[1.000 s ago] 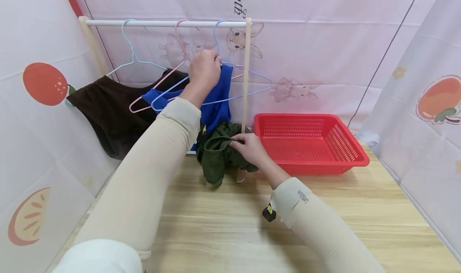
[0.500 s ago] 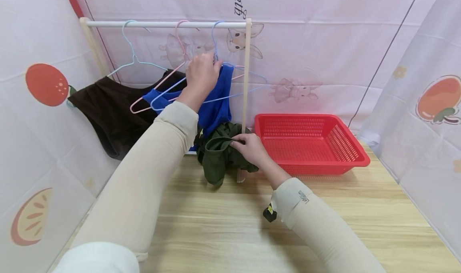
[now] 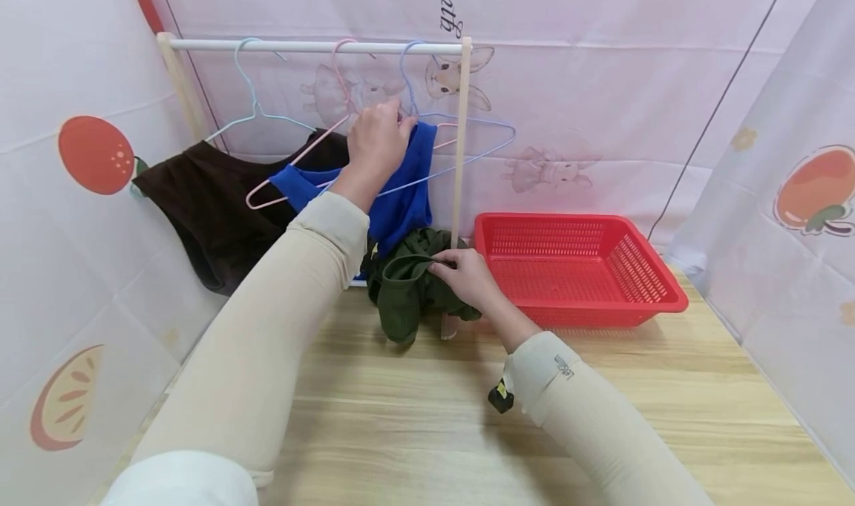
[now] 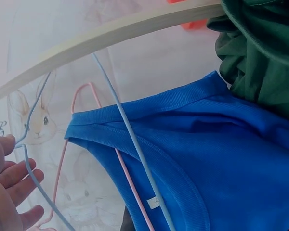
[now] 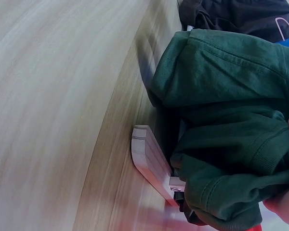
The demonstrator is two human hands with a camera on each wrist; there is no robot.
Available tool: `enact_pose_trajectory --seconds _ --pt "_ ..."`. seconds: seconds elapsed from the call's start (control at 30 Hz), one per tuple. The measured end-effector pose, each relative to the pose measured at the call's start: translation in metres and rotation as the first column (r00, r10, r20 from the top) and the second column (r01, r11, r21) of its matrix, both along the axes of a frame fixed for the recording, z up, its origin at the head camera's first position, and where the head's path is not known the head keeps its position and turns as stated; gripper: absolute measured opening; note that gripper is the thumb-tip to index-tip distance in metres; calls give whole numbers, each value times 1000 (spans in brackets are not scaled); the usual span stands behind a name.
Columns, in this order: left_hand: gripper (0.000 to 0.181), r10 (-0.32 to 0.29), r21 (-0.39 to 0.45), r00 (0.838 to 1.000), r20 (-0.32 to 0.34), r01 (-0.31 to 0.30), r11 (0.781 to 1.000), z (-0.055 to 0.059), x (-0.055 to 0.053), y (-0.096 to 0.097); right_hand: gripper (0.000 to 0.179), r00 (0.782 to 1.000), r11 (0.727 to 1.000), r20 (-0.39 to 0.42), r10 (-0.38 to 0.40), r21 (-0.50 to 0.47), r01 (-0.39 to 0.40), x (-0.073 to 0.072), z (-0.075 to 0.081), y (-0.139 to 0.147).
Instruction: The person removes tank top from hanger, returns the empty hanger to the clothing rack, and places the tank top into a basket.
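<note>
In the head view a light-blue wire hanger [image 3: 490, 122] hangs from the white rail [image 3: 300, 47]. At its neck is my left hand [image 3: 378, 139]. The left wrist view has these fingers [image 4: 24, 185] spread loosely around the wire, not closed on it. My right hand [image 3: 467, 277] pinches the edge of a dark green garment [image 3: 399, 309], bunched low beside the rack's right post. Folds of that green cloth fill much of the right wrist view. Behind the left arm, a blue sleeveless top [image 4: 216, 144] hangs on a pink hanger [image 3: 267, 194].
A dark brown garment [image 3: 214, 202] hangs from a mint hanger [image 3: 256, 105] at the left. Right of the wooden post [image 3: 461, 150] stands a red perforated basket [image 3: 581, 314] on the wood-grain table [image 3: 414, 432]. Printed cloth walls [image 3: 601, 105] surround the table.
The light-blue hanger has turned, its right end swinging outward, and the left hand's fingers have loosened from its neck. The right hand and green garment stay put. The head view shifted slightly.
</note>
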State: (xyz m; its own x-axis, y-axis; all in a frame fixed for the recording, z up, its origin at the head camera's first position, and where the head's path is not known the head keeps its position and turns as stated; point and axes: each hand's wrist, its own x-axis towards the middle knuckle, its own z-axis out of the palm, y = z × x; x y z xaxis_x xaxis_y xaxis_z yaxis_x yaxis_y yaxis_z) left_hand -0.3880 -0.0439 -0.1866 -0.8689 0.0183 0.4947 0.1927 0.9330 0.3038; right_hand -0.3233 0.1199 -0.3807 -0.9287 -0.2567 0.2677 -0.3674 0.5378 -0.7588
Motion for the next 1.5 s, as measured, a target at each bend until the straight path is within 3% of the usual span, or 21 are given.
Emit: enact_pose_trajectory --seconds 0.27,0.33,0.4,0.43,0.47,0.53,0.6,0.67,0.7,0.77,0.8,0.9,1.0,1.07,1.17,1.27,1.4,1.5 --pt "52 6 18 1000 -2 -6 1000 -1 4 -3 20 1000 1000 -12 13 -17 -13 1 2 0" --pt "51 -12 23 997 -74 14 1000 -4 6 -4 20 999 1000 -25 20 -23 -21 1 2 1" --pt "48 -47 22 980 -195 53 998 -6 9 -5 20 999 999 -36 24 -32 -25 1 2 1" --pt "46 -74 18 959 -275 82 996 -8 11 -5 20 999 999 -42 22 -37 -24 0 2 2" --pt "43 -104 8 927 -361 114 993 -10 14 -5 20 999 999 -49 21 -40 -23 -1 2 2" --pt "38 -162 -26 843 -513 174 984 -14 19 -4 20 998 999 -60 17 -50 -20 -1 3 3" --pt "34 -223 -57 762 -608 238 970 -20 25 -4 20 997 998 -70 10 -65 -14 -1 5 4" --pt "32 -277 -84 711 -646 294 952 -28 31 -3 21 997 997 -75 0 -81 -6 -2 6 4" --pt "33 -305 -98 700 -646 320 942 -32 34 -3 21 997 996 -77 -3 -91 -4 -2 7 4" --pt "33 -361 -116 702 -614 373 921 -43 40 -4 21 997 993 -78 -12 -120 2 -2 8 5" --pt "35 -387 -119 715 -582 396 911 -49 43 -5 21 997 991 -80 -19 -133 8 -1 9 5" --pt "43 -457 -114 776 -434 456 882 -69 50 -9 22 994 985 -100 -33 -175 15 0 14 5" --pt "63 -503 -55 836 -221 504 862 -91 57 -16 22 992 976 -117 -52 -218 25 2 20 5" --pt "77 -518 -11 852 -75 518 855 -108 58 -20 22 991 968 -124 -59 -248 27 3 23 5" --pt "95 -517 61 850 99 514 856 -132 60 -24 21 992 949 -109 -68 -315 30 3 27 4" --pt "107 -512 142 835 202 492 859 -152 61 -25 22 995 916 -80 -61 -401 24 5 32 2" --pt "116 -525 269 811 258 461 846 -171 63 -20 24 999 864 -29 -36 -503 17 9 39 -2" --pt "122 -539 348 802 258 443 826 -181 62 -14 25 1000 831 5 -17 -556 17 13 44 -6"
